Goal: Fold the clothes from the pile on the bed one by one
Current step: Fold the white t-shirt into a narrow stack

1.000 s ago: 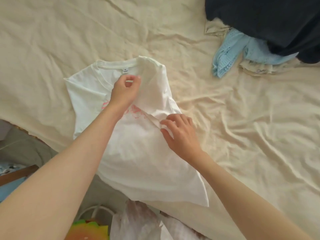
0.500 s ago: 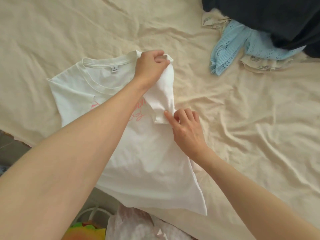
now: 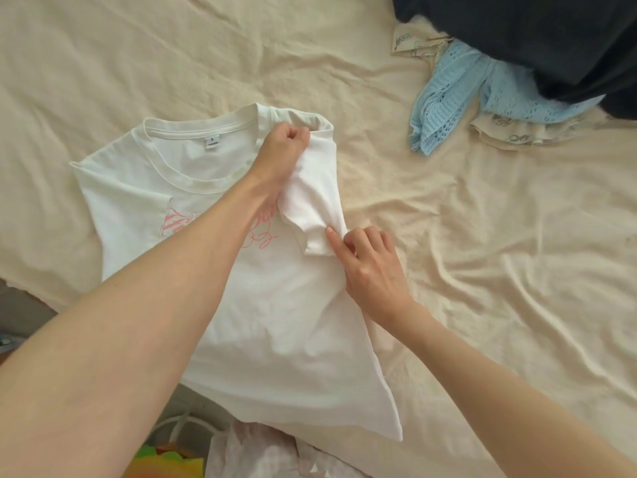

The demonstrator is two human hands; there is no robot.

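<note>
White T-shirt (image 3: 262, 305), face up near the bed's (image 3: 482, 270) near-left edge, collar toward the far side, long axis running near to far. Left hand (image 3: 281, 150) pinches the right shoulder fold; right hand (image 3: 370, 267), fingers curled, pinches the folded-in sleeve (image 3: 312, 215) at its cuff. Both grips sit on the shirt's right side; its body lies leftward from them. Remaining pile at far-right corner, well apart: dark garment (image 3: 551, 46), blue knit (image 3: 448, 108), cream printed piece (image 3: 510, 132). Nothing obstructs.
</note>
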